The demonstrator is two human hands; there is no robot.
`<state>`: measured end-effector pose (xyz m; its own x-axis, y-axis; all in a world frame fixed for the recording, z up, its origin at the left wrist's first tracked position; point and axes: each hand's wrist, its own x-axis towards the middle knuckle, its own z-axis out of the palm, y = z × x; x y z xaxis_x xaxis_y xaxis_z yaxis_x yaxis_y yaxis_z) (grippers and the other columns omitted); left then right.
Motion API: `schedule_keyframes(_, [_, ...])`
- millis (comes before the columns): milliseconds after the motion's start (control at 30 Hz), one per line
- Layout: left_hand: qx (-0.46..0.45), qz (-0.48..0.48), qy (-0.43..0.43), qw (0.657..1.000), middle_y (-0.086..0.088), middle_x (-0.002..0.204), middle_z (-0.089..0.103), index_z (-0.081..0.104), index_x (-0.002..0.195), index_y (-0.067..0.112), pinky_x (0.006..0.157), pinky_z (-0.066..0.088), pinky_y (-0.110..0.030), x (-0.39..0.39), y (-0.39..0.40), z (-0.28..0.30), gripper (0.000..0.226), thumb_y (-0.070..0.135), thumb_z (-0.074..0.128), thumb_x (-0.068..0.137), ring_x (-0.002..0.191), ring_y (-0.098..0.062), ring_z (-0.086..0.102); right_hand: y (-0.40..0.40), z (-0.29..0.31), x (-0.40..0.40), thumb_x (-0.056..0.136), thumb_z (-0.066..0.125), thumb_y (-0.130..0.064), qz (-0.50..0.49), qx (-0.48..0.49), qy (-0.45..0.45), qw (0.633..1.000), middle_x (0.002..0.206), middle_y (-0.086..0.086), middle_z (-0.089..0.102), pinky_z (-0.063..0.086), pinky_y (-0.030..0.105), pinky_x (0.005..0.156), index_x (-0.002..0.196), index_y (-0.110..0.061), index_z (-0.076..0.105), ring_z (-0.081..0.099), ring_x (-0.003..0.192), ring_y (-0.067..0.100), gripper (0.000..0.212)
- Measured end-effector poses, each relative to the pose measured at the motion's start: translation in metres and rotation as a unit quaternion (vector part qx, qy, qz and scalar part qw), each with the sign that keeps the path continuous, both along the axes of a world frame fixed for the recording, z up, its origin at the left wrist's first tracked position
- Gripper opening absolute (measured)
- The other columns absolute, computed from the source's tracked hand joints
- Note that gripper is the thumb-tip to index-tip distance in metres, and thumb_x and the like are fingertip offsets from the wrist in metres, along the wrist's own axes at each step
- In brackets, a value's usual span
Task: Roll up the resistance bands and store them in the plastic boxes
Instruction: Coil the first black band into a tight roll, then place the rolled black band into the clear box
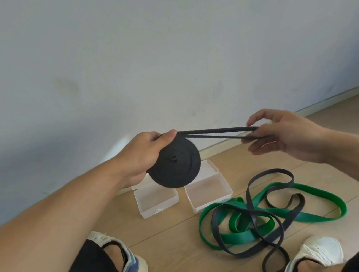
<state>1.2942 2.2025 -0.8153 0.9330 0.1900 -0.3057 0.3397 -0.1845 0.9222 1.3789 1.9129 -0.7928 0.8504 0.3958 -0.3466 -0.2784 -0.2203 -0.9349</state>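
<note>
My left hand (145, 153) grips a black resistance band wound into a flat round coil (175, 162), held up above the floor. Two loose strands of the same band (216, 132) stretch rightward from the coil to my right hand (280, 133), which pinches their end between thumb and fingers. Below the coil two clear plastic boxes stand open on the wooden floor, the left box (158, 200) and the right box (208, 192), both holding nothing. A green band (280, 211) and a dark grey band (266, 222) lie tangled together on the floor to the right.
A pale wall (164, 58) with a skirting board (339, 97) runs close behind the boxes. My two feet in light shoes, left shoe (126, 264) and right shoe (317, 254), rest on the floor on either side of the tangled bands.
</note>
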Motion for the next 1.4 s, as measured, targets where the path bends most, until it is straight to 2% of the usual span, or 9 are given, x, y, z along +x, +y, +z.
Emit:
schedule_keyframes(133, [0.028,0.002,-0.003,1.0,-0.008,0.11,0.073,0.07,0.102,0.011,0.097,0.05,-0.038,0.002,-0.004,-0.001,0.037,0.047,0.062,0.097,0.108,-0.024,0.065,-0.008,0.001,0.003,0.099,0.053,0.002,0.013,-0.022,0.012,1.0,0.098,0.023,0.077,0.065,0.032,0.069,0.117,-0.011,0.071,0.076,0.072,0.025,0.029])
schedule_keyframes(300, [-0.116,0.126,-0.026,0.985,-0.006,0.118,0.072,0.068,0.111,0.01,0.099,0.052,-0.038,0.011,-0.02,0.004,0.04,0.047,0.059,0.099,0.113,-0.023,0.065,0.011,-0.015,-0.022,0.098,0.054,0.002,0.054,0.021,0.012,0.998,0.102,0.021,0.077,0.065,0.035,0.077,0.121,-0.012,0.071,0.076,0.081,0.028,0.032])
schedule_keyframes(367, [-0.171,0.167,-0.027,0.971,-0.003,0.116,0.071,0.067,0.106,0.012,0.087,0.053,-0.033,0.014,-0.03,0.007,0.036,0.046,0.058,0.1,0.111,-0.022,0.066,0.019,-0.017,-0.027,0.097,0.057,-0.001,0.03,0.04,-0.01,0.999,0.103,0.02,0.078,0.064,0.033,0.077,0.122,-0.011,0.071,0.076,0.084,0.028,0.03])
schedule_keyframes(533, [-0.226,0.248,-0.049,0.941,-0.004,0.12,0.068,0.062,0.095,0.018,0.094,0.055,-0.039,0.016,-0.053,0.013,0.032,0.048,0.054,0.101,0.112,-0.025,0.064,0.04,-0.018,-0.041,0.096,0.064,-0.012,-0.032,0.063,-0.074,0.995,0.1,0.01,0.08,0.063,0.031,0.08,0.125,-0.014,0.071,0.077,0.093,0.029,0.03])
schedule_keyframes(700, [-0.282,0.299,-0.057,0.91,-0.004,0.113,0.066,0.059,0.091,0.022,0.088,0.058,-0.039,0.013,-0.075,0.019,0.03,0.046,0.048,0.105,0.108,-0.027,0.066,0.059,-0.015,-0.051,0.086,0.077,-0.016,-0.108,0.127,-0.068,0.984,0.098,0.007,0.081,0.063,0.028,0.08,0.134,-0.015,0.064,0.078,0.089,0.024,0.05])
schedule_keyframes(867, [-0.377,0.231,-0.028,0.896,-0.01,0.12,0.072,0.066,0.123,0.015,0.078,0.061,-0.041,0.004,-0.081,0.018,0.036,0.038,0.043,0.108,0.105,-0.03,0.07,0.057,-0.009,-0.046,0.089,0.074,-0.006,-0.14,0.146,-0.036,0.979,0.1,0.007,0.08,0.064,0.03,0.076,0.135,-0.017,0.063,0.079,0.085,0.023,0.048])
schedule_keyframes(1033, [-0.239,0.091,0.009,0.967,-0.01,0.109,0.077,0.075,0.106,0.015,0.083,0.06,-0.045,-0.001,-0.059,0.013,0.048,0.057,0.055,0.096,0.103,-0.031,0.071,0.029,0.001,-0.035,0.093,0.066,-0.004,-0.038,0.113,-0.033,0.992,0.111,0.012,0.078,0.063,0.03,0.075,0.125,-0.013,0.069,0.077,0.091,0.024,0.033])
schedule_keyframes(1200, [-0.27,0.104,0.039,0.956,-0.012,0.109,0.079,0.073,0.115,0.008,0.089,0.059,-0.043,-0.006,-0.066,0.008,0.037,0.038,0.059,0.1,0.103,-0.03,0.074,0.028,-0.011,-0.033,0.095,0.064,-0.004,0.012,0.114,0.001,0.993,0.113,0.009,0.078,0.062,0.03,0.077,0.126,-0.013,0.068,0.075,0.094,0.024,0.033])
schedule_keyframes(1400, [-0.298,0.187,0.051,0.934,-0.017,0.114,0.075,0.068,0.12,0.005,0.084,0.06,-0.045,-0.003,-0.059,0.01,0.034,0.032,0.059,0.102,0.102,-0.036,0.072,0.06,-0.024,-0.042,0.097,0.066,-0.013,-0.067,0.115,-0.002,0.991,0.115,0.002,0.077,0.063,0.031,0.08,0.137,-0.015,0.063,0.076,0.098,0.022,0.04])
